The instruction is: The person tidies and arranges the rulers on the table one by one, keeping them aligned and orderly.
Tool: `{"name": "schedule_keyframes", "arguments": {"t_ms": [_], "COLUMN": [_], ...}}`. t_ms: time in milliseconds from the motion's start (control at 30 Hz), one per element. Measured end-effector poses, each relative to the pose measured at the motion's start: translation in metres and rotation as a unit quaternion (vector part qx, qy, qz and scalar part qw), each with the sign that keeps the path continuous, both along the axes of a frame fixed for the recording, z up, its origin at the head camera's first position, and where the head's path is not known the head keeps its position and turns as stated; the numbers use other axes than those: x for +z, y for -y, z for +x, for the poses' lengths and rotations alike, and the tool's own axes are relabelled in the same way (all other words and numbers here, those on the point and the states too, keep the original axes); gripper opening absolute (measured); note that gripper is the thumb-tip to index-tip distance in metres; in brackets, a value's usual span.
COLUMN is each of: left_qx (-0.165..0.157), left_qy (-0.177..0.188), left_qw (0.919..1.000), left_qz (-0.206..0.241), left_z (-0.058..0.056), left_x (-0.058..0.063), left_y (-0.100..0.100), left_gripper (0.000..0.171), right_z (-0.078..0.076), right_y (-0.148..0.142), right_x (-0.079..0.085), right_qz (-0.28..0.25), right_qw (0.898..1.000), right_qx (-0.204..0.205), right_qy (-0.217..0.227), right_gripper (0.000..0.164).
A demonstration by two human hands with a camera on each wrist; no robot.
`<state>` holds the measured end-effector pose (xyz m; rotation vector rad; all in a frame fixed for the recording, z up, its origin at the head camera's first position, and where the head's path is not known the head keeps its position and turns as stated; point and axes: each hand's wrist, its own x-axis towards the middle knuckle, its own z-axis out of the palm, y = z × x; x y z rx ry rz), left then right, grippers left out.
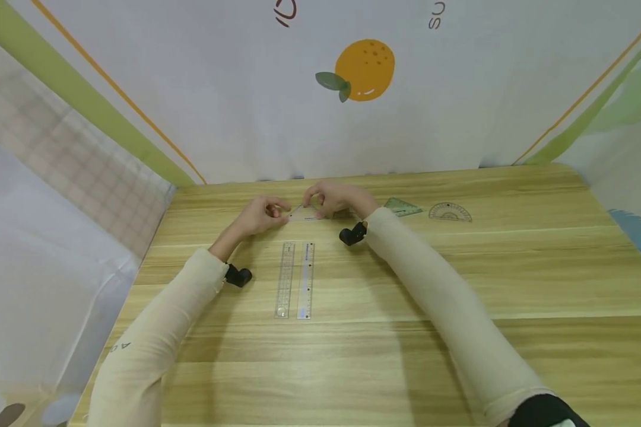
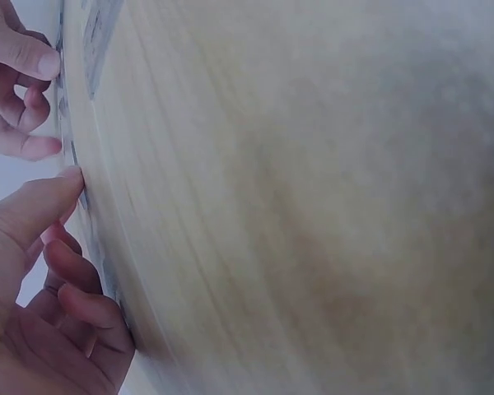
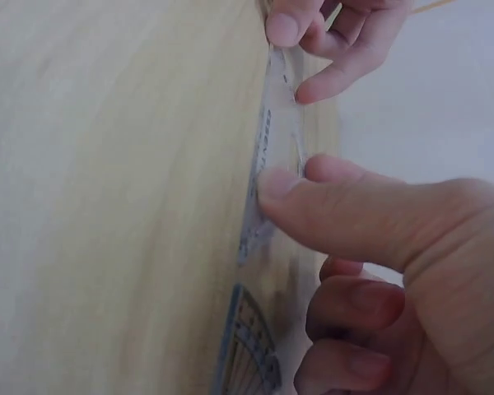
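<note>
A clear triangular set square [image 1: 302, 216] with printed lettering lies at the back of the table between both hands. My left hand [image 1: 260, 214] pinches its left corner, thumb on the near side. From the other end my right hand [image 1: 338, 198] holds it, the thumb [image 3: 281, 188] over the long near edge and the index finger at the far edge. Just right of the set square is a clear protractor [image 3: 249, 346], partly hidden by the right hand in the head view. Nearer to me, two clear straight rulers lie side by side, one gridded [image 1: 285, 279] and one purple-tinted [image 1: 306, 281].
To the right of my right wrist lie a green set square [image 1: 402, 206] and another clear protractor [image 1: 450, 212] in the same back row. A white cloth [image 1: 235, 118] with a printed orange hangs directly behind the table's back edge. Black wrist cameras [image 1: 238, 276] jut from both sleeves.
</note>
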<state>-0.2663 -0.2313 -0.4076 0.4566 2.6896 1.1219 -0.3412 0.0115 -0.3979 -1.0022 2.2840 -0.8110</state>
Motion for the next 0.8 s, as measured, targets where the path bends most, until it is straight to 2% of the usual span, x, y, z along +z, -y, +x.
{"name": "schedule_keyframes", "arguments": {"t_ms": [133,267,467,633,800], "left_qx": [0.003,0.003,0.0,0.001,-0.002], "left_qy": [0.003,0.006,0.004,-0.001,0.002], "left_qw": [1.0,1.0,1.0,1.0,1.0], "left_qz": [-0.001,0.001,0.0,-0.007,0.0], "left_z": [0.0,0.001,0.003,0.004,0.005], "left_x": [0.001,0.002,0.0,0.001,0.0], "left_y": [0.0,-0.001,-0.002,-0.002,-0.003], "left_gripper": [0.027,0.028,0.028,0.025,0.024], "right_z": [0.002,0.005,0.005,0.004,0.007], "right_y": [0.003,0.003,-0.003,-0.005,-0.003], "right_x": [0.002,0.004,0.0,-0.004,-0.008], "right_qz": [0.01,0.029,0.015,-0.016,-0.023], "right_qw": [1.0,0.999,0.998,0.998,0.996], "right_qx": [0.002,-0.013,-0.049,-0.055,-0.073], "right_qy": [-0.011,-0.022,-0.032,-0.027,-0.041], "right_gripper": [0.05,0.06,0.056,0.054,0.053]}}
